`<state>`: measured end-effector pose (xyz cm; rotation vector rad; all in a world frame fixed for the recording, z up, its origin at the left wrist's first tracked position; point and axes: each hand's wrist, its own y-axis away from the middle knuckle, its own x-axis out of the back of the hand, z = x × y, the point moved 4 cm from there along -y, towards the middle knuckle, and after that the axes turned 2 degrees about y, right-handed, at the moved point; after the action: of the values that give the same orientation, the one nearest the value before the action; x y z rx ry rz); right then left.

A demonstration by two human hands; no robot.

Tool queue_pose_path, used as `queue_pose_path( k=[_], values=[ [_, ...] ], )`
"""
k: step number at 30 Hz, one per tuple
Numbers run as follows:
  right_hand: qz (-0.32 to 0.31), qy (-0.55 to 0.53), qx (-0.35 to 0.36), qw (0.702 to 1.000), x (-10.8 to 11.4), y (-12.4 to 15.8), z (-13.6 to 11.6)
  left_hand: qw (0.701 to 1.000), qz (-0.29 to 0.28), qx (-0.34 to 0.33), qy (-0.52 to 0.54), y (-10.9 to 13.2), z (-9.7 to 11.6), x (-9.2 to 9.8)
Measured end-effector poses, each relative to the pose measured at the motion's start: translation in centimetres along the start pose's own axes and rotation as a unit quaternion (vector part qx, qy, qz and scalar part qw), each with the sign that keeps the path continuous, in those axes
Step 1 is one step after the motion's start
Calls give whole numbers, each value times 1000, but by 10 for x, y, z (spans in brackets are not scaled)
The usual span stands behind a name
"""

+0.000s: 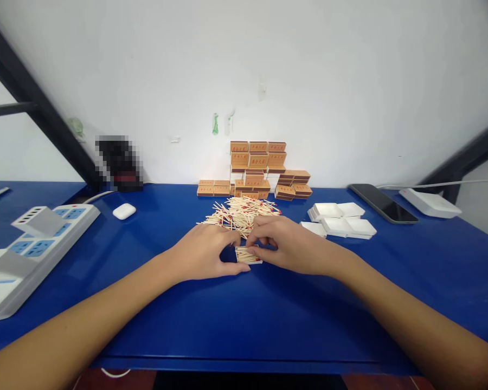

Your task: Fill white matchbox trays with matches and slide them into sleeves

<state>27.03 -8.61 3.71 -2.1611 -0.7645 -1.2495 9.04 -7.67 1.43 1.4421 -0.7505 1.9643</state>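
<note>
A small white matchbox tray filled with matches lies on the blue table in front of me. My left hand steadies it, the thumb along its near edge and the index finger by its far left side. Over the tray's right part, my right hand has thumb and fingertips pinched together on the matches, partly hiding them. Just behind both hands spreads a heap of loose red-tipped matches.
Orange matchboxes are stacked against the wall. Several white trays sit right of the heap, near a dark phone and a white device. Leftward are a white earbud case and a power strip.
</note>
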Motion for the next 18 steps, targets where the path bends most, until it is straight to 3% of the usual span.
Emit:
queue_pose_path(
  k=[18],
  values=[
    [20, 22, -10, 1000, -1, 0, -2, 1000, 9, -6, 8, 0, 0, 1]
  ],
)
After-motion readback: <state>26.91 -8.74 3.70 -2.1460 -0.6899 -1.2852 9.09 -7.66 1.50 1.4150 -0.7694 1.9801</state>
